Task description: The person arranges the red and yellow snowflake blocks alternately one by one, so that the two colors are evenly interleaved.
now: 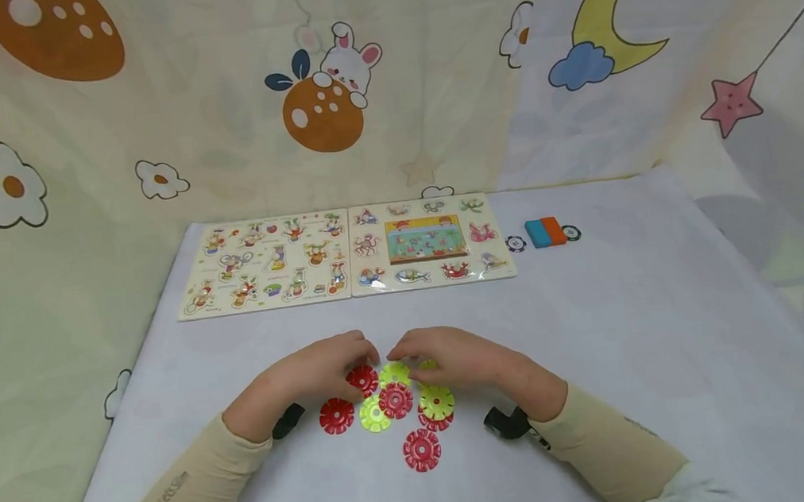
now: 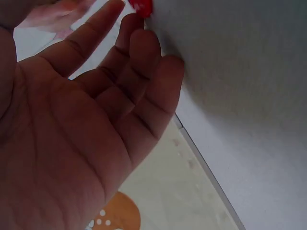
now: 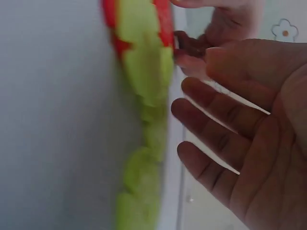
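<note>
Several red and yellow-green notched plastic discs lie in a loose cluster on the white table, some overlapping. My left hand [image 1: 322,369] is at the cluster's left side, its fingers loosely bent around a red disc [image 1: 362,380]. A sliver of red disc [image 2: 142,6] shows beyond those fingertips in the left wrist view. On the other side, my right hand [image 1: 464,355] hovers with spread fingers, partly covering a yellow-green disc [image 1: 428,366]. Between the hands are a yellow-green disc [image 1: 394,374] and a pinkish-red disc [image 1: 396,400]. Nearest the body lies a separate red disc [image 1: 422,450].
Two picture puzzle boards, one with cartoon figures [image 1: 270,261] and one with sea animals [image 1: 366,245], lie along the table's back. To their right are a blue and orange block [image 1: 545,232] and two round chip-like pieces. A printed curtain [image 1: 220,139] hangs behind.
</note>
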A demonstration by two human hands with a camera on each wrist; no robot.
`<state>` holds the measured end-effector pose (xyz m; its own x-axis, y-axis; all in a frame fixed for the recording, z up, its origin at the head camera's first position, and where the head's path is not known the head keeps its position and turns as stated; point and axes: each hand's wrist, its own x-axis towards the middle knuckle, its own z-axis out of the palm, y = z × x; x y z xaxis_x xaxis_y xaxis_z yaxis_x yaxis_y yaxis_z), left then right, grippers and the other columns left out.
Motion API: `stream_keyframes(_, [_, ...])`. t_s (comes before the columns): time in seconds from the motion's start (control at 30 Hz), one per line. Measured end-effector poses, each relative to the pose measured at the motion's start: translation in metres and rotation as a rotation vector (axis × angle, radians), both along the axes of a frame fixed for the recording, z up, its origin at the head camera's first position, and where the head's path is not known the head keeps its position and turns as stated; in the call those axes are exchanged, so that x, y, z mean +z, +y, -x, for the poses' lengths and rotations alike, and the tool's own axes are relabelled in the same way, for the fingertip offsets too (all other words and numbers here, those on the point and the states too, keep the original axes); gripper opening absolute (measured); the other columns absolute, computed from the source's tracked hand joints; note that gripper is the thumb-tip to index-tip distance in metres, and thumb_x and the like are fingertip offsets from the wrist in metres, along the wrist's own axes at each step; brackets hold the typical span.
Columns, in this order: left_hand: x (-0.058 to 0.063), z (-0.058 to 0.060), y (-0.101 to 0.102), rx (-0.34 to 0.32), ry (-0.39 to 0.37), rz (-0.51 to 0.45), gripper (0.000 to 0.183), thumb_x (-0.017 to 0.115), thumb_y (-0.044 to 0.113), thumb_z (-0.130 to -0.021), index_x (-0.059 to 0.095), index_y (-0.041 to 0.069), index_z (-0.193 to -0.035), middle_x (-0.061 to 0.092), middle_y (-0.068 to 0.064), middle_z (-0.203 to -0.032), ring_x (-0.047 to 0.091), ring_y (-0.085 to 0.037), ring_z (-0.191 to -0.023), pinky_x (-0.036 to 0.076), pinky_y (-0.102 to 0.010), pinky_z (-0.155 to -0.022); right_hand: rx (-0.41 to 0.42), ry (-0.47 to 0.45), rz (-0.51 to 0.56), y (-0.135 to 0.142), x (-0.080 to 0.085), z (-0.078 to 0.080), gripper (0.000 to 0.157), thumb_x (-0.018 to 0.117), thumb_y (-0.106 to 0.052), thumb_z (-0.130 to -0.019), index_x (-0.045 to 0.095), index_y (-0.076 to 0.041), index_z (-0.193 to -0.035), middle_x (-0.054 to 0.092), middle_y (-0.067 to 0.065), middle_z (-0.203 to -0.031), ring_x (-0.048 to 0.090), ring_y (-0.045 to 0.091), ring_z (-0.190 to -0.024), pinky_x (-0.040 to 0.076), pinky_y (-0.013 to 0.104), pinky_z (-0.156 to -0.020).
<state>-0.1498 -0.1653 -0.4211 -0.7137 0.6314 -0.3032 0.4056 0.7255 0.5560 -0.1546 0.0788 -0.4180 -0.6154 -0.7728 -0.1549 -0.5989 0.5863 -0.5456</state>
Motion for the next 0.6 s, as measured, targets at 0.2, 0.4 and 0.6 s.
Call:
stream_keyframes(0.2, [0.000, -0.001, 0.003, 0.040, 0.030, 0.077, 0.037, 0.081, 0.026, -0.073, 0.060, 0.018, -0.102, 0.051, 0.007, -0.093, 0.051, -0.012, -0.084, 0.045, -0.028, -0.070, 0.063, 0.063, -0.070, -0.005, -0.013, -0.001, 0.041, 0.065, -0.026, -0.089, 0.058, -0.025, -0.130, 0.050, -0.007, -0.121, 0.045, 0.009, -0.107, 0.044, 0.023, -0.087])
stream_keyframes(0.4, [0.003, -0.004, 0.005, 0.116, 0.054, 0.162, 0.040, 0.082, 0.030, -0.070, 0.059, 0.015, -0.099, 0.052, 0.006, -0.086, 0.050, -0.012, -0.075, 0.045, -0.028, -0.064, 0.074, 0.146, -0.106, -0.007, -0.021, -0.003, 0.047, 0.068, -0.031, -0.087, 0.055, -0.030, -0.132, 0.048, -0.006, -0.119, 0.043, 0.009, -0.102, 0.044, 0.020, -0.081])
stream_keyframes(0.6, [-0.001, -0.007, 0.005, 0.145, 0.055, 0.182, 0.044, 0.083, 0.032, -0.067, 0.057, 0.016, -0.098, 0.053, 0.006, -0.084, 0.051, -0.012, -0.071, 0.045, -0.028, -0.060, 0.054, 0.149, -0.100, -0.010, -0.027, -0.005, 0.051, 0.070, -0.035, -0.085, 0.054, -0.033, -0.133, 0.047, -0.007, -0.116, 0.044, 0.008, -0.099, 0.044, 0.019, -0.077])
